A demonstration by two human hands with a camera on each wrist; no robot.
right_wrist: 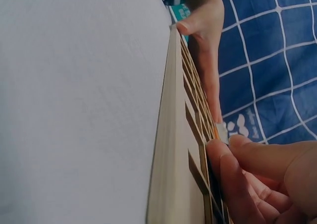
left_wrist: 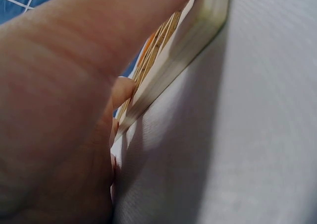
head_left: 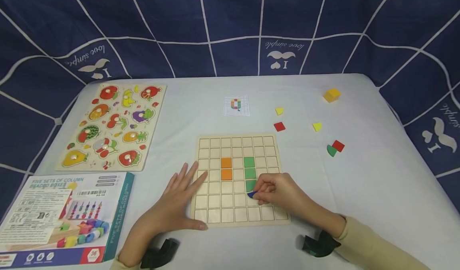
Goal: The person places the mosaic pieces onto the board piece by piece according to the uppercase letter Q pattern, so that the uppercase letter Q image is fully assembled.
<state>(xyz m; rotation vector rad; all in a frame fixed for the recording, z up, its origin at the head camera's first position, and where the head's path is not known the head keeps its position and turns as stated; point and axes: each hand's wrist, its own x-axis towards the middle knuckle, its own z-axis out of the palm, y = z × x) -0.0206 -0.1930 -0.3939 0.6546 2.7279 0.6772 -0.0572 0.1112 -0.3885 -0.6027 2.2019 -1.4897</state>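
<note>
A wooden grid board (head_left: 237, 214) lies on the white table. Two orange squares (head_left: 226, 169) sit in one column, and several green squares (head_left: 249, 168) in another. My right hand (head_left: 276, 188) pinches a dark blue piece (head_left: 252, 194) with a curved edge, just below the lowest green square. In the right wrist view the right fingers (right_wrist: 242, 177) are close over the board, the piece mostly hidden. My left hand (head_left: 179, 206) rests with spread, straight fingers along the board's left edge. The left wrist view shows its thumb against the board's side (left_wrist: 193, 40).
A pattern card (head_left: 236, 105) lies behind the board. To the right are yellow pieces (head_left: 317, 126), red squares (head_left: 279, 126), a green quarter-circle (head_left: 332, 151) and a yellow block (head_left: 332, 95). At left lie a fruit puzzle (head_left: 143, 158) and a beaded-toy box (head_left: 123, 206).
</note>
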